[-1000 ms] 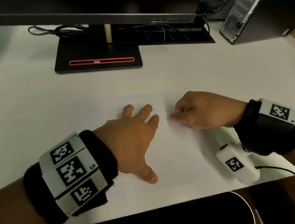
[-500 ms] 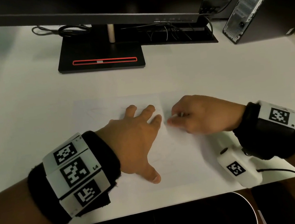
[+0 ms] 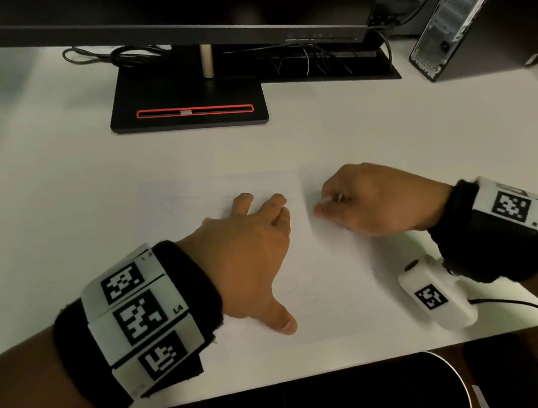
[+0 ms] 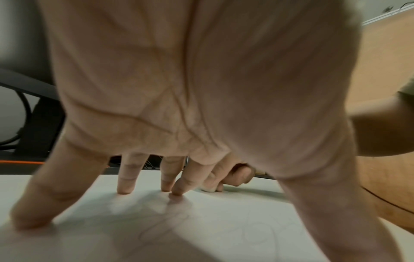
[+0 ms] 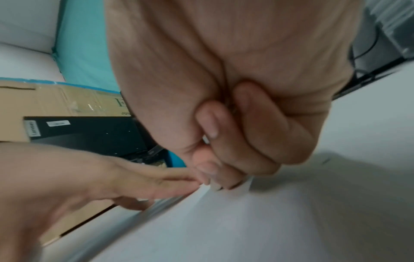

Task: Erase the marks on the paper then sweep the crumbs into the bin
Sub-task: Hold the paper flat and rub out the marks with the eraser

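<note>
A white sheet of paper (image 3: pixel 327 285) lies on the white desk (image 3: pixel 52 199) with faint pencil marks (image 4: pixel 257 235) on it. My left hand (image 3: pixel 261 256) lies flat on the sheet, fingers spread and pressing down. My right hand (image 3: pixel 327 207) is curled at the sheet's upper right and pinches a small white eraser (image 3: pixel 326 200) whose tip touches the paper. The eraser (image 5: pixel 246 183) shows below the fingertips in the right wrist view, next to my left fingers (image 5: pixel 170 179). A dark bin (image 3: pixel 452 373) with a pale rim stands below the desk's near edge.
A monitor on a black stand (image 3: pixel 189 111) is at the back of the desk, with cables (image 3: pixel 136 54) behind it. A computer tower (image 3: pixel 460 4) stands at the back right. A white tagged device (image 3: pixel 436 294) with a cable hangs under my right wrist.
My right hand has shifted slightly back and forth over the same spot with the eraser. My left hand has stayed pressed on the paper.
</note>
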Tool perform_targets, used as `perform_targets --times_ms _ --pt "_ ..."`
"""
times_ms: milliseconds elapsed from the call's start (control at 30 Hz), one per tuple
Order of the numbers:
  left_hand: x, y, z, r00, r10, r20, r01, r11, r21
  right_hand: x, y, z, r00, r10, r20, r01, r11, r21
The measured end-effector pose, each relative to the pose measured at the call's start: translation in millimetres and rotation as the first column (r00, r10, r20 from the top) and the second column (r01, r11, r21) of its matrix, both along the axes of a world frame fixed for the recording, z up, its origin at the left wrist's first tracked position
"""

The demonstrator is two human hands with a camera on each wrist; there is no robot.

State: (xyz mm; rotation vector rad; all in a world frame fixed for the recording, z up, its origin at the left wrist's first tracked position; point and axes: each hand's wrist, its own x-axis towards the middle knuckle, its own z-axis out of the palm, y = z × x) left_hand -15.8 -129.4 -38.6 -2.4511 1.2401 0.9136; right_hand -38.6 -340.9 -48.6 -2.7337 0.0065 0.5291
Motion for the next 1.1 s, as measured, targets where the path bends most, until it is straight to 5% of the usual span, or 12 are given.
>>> perform_targets --times_ms 67,200,367,500,633,767,933,1100 --pt "0.3 -0.2 0.4 1.000 0.000 -0.005 0.000 1.000 0.001 -3.1 6.7 -0.6 0.997 0.059 -0.042 -0.059 0.998 0.008" --pt "0.2 -0.5 -0.4 1.000 0.004 -0.003 -0.004 1.000 -0.002 8.4 -3.0 1.2 0.996 -0.078 0.042 0.078 0.997 -0.008" --pt "0.7 -0.4 -0.4 1.000 0.001 -0.003 -0.001 1.000 -0.012 2.8 10.0 -1.1 0.997 0.061 -0.045 -0.061 0.998 0.009" --pt "0.7 0.5 -1.6 1.000 0.000 -0.002 0.000 1.000 -0.016 12.3 -1.6 1.1 0.997 -0.067 0.040 0.067 0.998 0.007" --pt "1.4 0.3 -1.3 1.000 0.010 -0.013 -0.010 1.000 -0.011 1.5 9.5 1.9 0.993 0.095 -0.073 -0.094 0.995 0.023" --pt "0.8 0.3 -1.0 1.000 0.014 -0.018 -0.014 1.000 -0.008 11.3 -2.6 2.8 0.999 -0.029 0.016 0.029 1.000 0.013" --pt "1.0 0.5 -0.2 1.000 0.014 -0.022 -0.014 1.000 -0.012 6.0 8.0 1.4 0.993 0.110 -0.053 -0.109 0.994 0.007" --pt "0.1 0.8 0.5 1.000 0.009 -0.017 -0.010 1.000 -0.012 19.5 -1.2 -0.4 0.999 0.007 0.051 -0.006 1.000 -0.011"
